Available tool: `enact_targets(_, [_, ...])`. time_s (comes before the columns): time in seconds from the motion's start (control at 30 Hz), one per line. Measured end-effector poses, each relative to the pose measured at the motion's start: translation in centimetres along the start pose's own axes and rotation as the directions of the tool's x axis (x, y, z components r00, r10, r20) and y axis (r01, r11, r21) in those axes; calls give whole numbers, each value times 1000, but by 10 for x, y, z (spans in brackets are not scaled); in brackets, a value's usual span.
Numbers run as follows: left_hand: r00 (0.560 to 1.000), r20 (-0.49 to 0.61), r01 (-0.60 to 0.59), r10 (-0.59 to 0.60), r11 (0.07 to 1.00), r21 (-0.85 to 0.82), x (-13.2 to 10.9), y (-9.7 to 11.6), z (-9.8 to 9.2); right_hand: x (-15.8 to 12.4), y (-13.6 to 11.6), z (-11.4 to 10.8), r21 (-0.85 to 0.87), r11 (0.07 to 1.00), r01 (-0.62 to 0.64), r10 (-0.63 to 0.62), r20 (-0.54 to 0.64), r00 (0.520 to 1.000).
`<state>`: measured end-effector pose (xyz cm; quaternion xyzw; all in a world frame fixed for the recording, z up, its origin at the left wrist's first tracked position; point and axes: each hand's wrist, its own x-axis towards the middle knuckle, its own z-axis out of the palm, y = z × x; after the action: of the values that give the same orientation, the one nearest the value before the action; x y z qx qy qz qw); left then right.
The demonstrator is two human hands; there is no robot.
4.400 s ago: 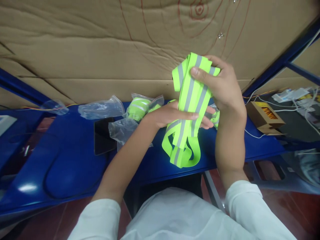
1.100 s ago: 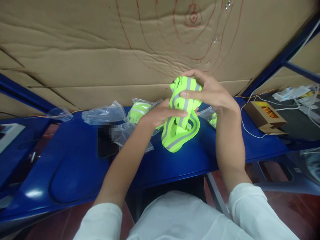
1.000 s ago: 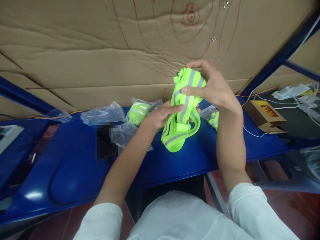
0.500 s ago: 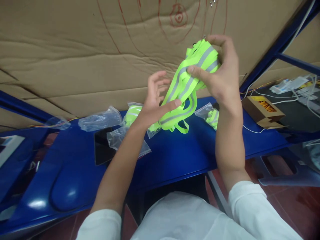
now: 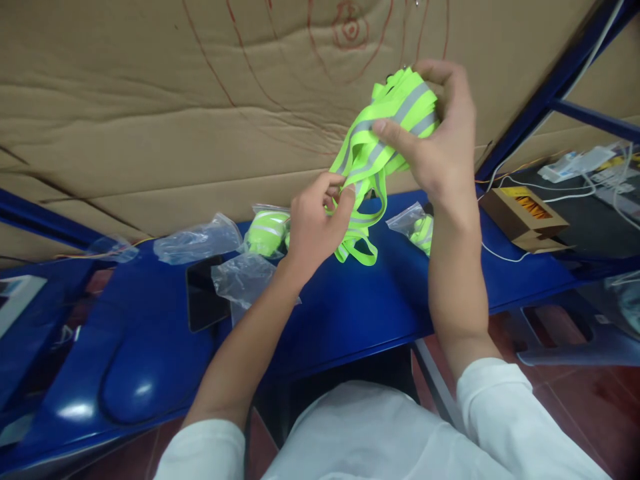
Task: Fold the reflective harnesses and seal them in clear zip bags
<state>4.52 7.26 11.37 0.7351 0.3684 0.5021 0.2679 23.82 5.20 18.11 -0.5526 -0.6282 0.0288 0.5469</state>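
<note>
A bundle of neon yellow-green reflective straps (image 5: 403, 110) with grey stripes is held up above the blue table (image 5: 345, 320). My right hand (image 5: 440, 140) grips its upper end, thumb across the front and fingers behind. Around the hanging lower part, the fingers of my left hand (image 5: 323, 213) are closed on the strap folds. Loose loops dangle beneath, close to the tabletop. Behind my left hand lies a clear bag with neon material in it (image 5: 267, 230). Another bagged neon bundle (image 5: 423, 233) sits beside my right forearm, partly hidden by it.
Empty clear plastic bags (image 5: 200, 239) and a dark tablet-like slab (image 5: 203, 297) lie on the left. An open cardboard box (image 5: 525, 217) stands at the right near white cables. A cardboard sheet (image 5: 150, 133) with red drawn lines rises behind the table.
My left hand has closed from a spread pose onto the straps' lower folds. The lower straps have gathered in and hang narrower. My right hand keeps its hold.
</note>
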Motion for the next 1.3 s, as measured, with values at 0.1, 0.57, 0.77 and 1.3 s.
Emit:
enact_targets(0.1, [989, 64, 145, -134, 967, -210, 4, -2, 0, 0, 3, 5, 106, 994, 39, -38, -18, 999])
enact_targets(0.57, [869, 462, 425, -174, 740, -521, 18, -11, -28, 5, 18, 5, 150, 988, 42, -44, 6, 999])
enact_targets(0.77, [954, 260, 229, -147, 919, -320, 12, -17, -11, 2, 9, 11, 175, 984, 27, -47, 114, 992])
enact_targets(1.3, [837, 547, 374, 7, 721, -583, 6, -4, -32, -26, -50, 0, 129, 897, 422, -439, 349, 828])
